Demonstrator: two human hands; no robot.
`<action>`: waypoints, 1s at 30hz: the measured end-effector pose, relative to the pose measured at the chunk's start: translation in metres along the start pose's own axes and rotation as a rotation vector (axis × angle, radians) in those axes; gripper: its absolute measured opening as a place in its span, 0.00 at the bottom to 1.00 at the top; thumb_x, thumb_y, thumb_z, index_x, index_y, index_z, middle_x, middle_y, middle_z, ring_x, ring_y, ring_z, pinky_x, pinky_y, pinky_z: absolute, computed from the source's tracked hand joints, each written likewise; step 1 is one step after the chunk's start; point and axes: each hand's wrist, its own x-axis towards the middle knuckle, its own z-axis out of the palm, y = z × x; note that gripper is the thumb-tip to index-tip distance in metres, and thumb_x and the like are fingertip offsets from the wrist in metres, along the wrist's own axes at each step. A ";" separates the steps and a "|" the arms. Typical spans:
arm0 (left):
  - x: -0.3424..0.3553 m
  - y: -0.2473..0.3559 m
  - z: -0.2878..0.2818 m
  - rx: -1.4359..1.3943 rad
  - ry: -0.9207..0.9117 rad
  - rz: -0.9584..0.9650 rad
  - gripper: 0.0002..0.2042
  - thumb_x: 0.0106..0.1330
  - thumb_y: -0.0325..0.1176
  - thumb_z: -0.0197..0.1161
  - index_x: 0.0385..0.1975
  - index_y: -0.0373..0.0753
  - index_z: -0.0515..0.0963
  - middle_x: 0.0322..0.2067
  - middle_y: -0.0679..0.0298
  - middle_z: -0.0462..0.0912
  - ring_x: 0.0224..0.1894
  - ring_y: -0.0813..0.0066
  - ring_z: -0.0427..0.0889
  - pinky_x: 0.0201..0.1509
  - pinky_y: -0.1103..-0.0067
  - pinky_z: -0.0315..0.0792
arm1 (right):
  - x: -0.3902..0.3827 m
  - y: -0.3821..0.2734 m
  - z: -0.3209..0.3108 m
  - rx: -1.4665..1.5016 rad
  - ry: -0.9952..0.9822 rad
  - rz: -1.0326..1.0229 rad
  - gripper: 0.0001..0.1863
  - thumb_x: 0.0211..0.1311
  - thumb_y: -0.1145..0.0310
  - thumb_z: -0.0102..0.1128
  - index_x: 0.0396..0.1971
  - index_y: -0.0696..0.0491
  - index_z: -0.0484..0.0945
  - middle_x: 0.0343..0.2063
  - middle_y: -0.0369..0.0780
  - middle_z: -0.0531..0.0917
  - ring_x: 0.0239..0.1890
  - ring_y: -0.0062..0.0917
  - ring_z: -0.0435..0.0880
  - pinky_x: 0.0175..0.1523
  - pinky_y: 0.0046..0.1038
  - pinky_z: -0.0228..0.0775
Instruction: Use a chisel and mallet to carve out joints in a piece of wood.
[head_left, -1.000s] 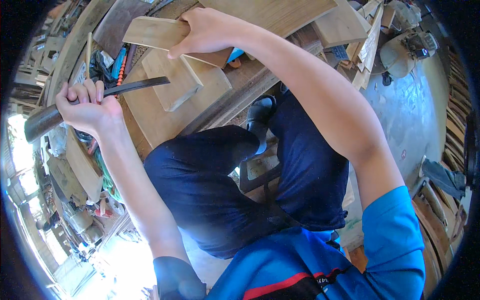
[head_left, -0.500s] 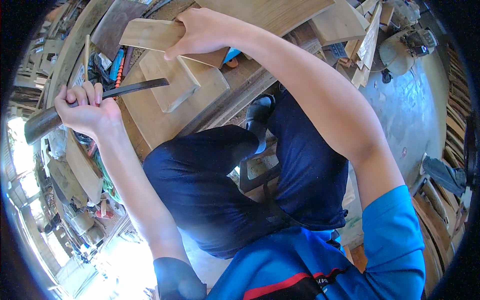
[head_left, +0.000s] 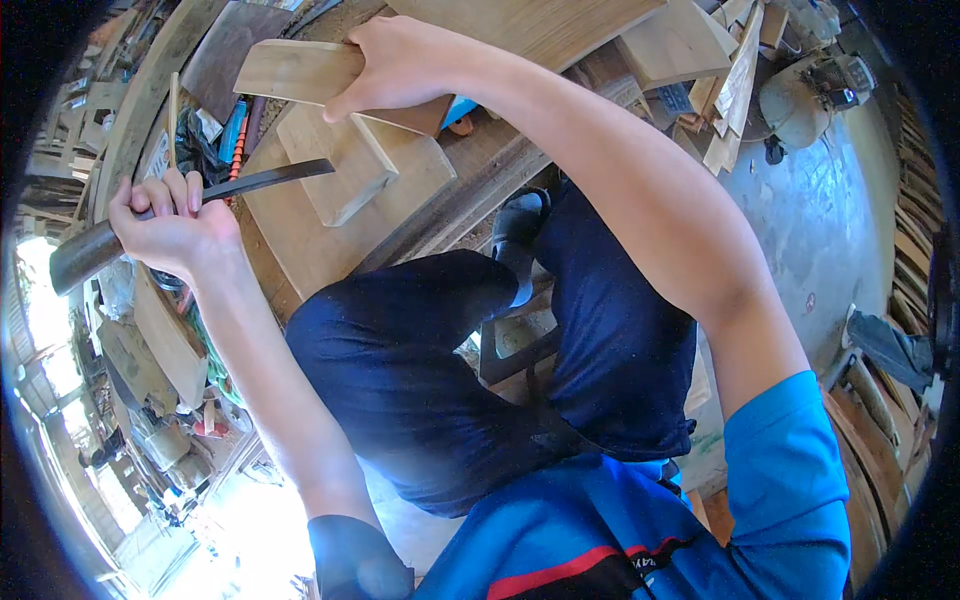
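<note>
Cluttered workshop bench, chisel in left grip, blade toward wood block

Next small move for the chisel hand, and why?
Probably push the chisel tip forward into the small wood block. The left hand holds it aimed at the block's edge, and the right hand pins a plank above it.

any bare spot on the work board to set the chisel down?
Bare patch: the near part of the work board, between the small wood block and the knee. The concrete floor at right is also open. Crowded: the far edge, where the right hand presses a plank, and the tool clutter beyond the left hand gripping the chisel.
</note>
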 end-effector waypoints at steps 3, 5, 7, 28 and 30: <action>-0.002 -0.001 0.002 0.002 0.012 0.003 0.18 0.66 0.34 0.52 0.16 0.49 0.55 0.12 0.75 0.49 0.13 0.81 0.46 0.19 0.80 0.44 | -0.001 0.002 0.000 0.011 0.049 -0.034 0.43 0.40 0.40 0.74 0.43 0.67 0.81 0.40 0.55 0.86 0.44 0.44 0.87 0.52 0.34 0.78; -0.001 0.000 0.002 0.004 0.011 0.001 0.18 0.66 0.34 0.52 0.15 0.49 0.55 0.12 0.74 0.49 0.13 0.81 0.46 0.19 0.79 0.44 | -0.001 0.001 0.000 0.013 0.037 -0.021 0.42 0.40 0.41 0.74 0.43 0.67 0.82 0.40 0.55 0.86 0.44 0.44 0.87 0.52 0.35 0.78; -0.002 0.000 0.002 0.006 0.012 0.000 0.18 0.66 0.34 0.52 0.15 0.49 0.55 0.12 0.74 0.49 0.13 0.81 0.46 0.19 0.79 0.44 | -0.002 -0.001 -0.002 0.014 0.022 -0.009 0.42 0.40 0.41 0.74 0.43 0.67 0.82 0.40 0.55 0.86 0.45 0.44 0.87 0.53 0.35 0.78; -0.002 0.000 0.001 0.036 0.008 0.023 0.16 0.68 0.34 0.50 0.17 0.48 0.56 0.12 0.74 0.50 0.12 0.80 0.47 0.19 0.79 0.45 | 0.000 -0.001 0.000 -0.002 0.007 0.011 0.42 0.40 0.40 0.73 0.43 0.66 0.82 0.42 0.55 0.85 0.47 0.43 0.86 0.53 0.35 0.77; -0.001 0.000 0.000 0.027 -0.008 0.020 0.16 0.68 0.34 0.50 0.17 0.48 0.56 0.12 0.74 0.50 0.12 0.80 0.47 0.19 0.79 0.45 | -0.001 -0.001 0.000 0.016 -0.007 0.008 0.42 0.40 0.40 0.73 0.44 0.66 0.82 0.42 0.55 0.85 0.47 0.43 0.86 0.53 0.35 0.77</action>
